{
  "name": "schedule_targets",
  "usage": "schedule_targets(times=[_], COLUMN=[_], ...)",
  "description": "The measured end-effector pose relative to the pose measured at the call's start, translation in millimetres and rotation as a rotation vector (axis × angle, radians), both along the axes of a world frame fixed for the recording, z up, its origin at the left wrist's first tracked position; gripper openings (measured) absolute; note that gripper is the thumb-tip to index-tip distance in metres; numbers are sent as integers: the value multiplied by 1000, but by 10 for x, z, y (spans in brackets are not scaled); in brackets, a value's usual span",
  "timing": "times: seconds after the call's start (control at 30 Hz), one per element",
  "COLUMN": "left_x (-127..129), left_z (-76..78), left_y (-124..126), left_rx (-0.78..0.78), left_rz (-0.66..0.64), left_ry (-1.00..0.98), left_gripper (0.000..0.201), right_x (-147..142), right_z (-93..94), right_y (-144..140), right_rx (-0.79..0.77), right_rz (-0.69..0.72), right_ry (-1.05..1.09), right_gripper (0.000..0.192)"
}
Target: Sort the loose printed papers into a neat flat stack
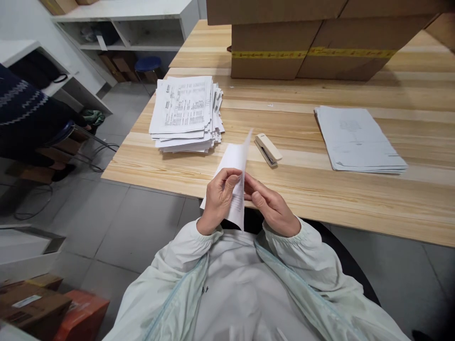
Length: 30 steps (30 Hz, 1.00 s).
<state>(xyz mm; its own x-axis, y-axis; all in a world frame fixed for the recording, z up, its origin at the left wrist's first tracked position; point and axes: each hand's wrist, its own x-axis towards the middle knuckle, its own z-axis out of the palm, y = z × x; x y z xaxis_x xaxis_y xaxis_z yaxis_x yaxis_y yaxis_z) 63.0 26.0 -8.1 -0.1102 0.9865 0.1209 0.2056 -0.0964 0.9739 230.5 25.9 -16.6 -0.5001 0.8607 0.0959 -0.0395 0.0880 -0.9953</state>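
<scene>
White printed paper sheets (234, 158) stand bent upright at the table's front edge, one leaf tilted up. My left hand (221, 195) is closed on them from the left, its thumb bent toward its fingertips. On the right side, my right hand (269, 203) has its fingers against the same sheets, some fingertips hidden at the paper. Just beyond my right hand lies a cream stapler (268, 150). A thick, uneven stack of printed papers (185, 106) is at the left of the table, and a neater, lower stack (360, 137) is at the right.
Large cardboard boxes (273, 52) with yellow tape stand at the back of the wooden table (284, 189). A seated person (24, 113) is at the far left, near white shelves (152, 35) and a blue stool (148, 64). An orange box (83, 312) sits on the floor, lower left.
</scene>
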Motion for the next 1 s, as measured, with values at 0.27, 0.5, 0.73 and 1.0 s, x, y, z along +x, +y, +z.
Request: schedule_targets(times=[0.27, 0.5, 0.73, 1.0], left_x=[15, 22, 13, 21], left_z=[6, -1, -26, 1], left_y=[-6, -2, -11, -17], left_rx=[-2, -4, 9, -5], left_rz=[-6, 6, 0, 3], left_ry=[50, 70, 87, 84], left_gripper=[32, 29, 29, 27], right_x=[-46, -50, 18, -6], right_z=[-21, 61, 94, 59], right_y=[-18, -20, -14, -16], right_rx=[-100, -143, -160, -174], right_rz=[-49, -70, -59, -93], right_ry=[79, 100, 22, 67], right_gripper=[80, 73, 74, 72])
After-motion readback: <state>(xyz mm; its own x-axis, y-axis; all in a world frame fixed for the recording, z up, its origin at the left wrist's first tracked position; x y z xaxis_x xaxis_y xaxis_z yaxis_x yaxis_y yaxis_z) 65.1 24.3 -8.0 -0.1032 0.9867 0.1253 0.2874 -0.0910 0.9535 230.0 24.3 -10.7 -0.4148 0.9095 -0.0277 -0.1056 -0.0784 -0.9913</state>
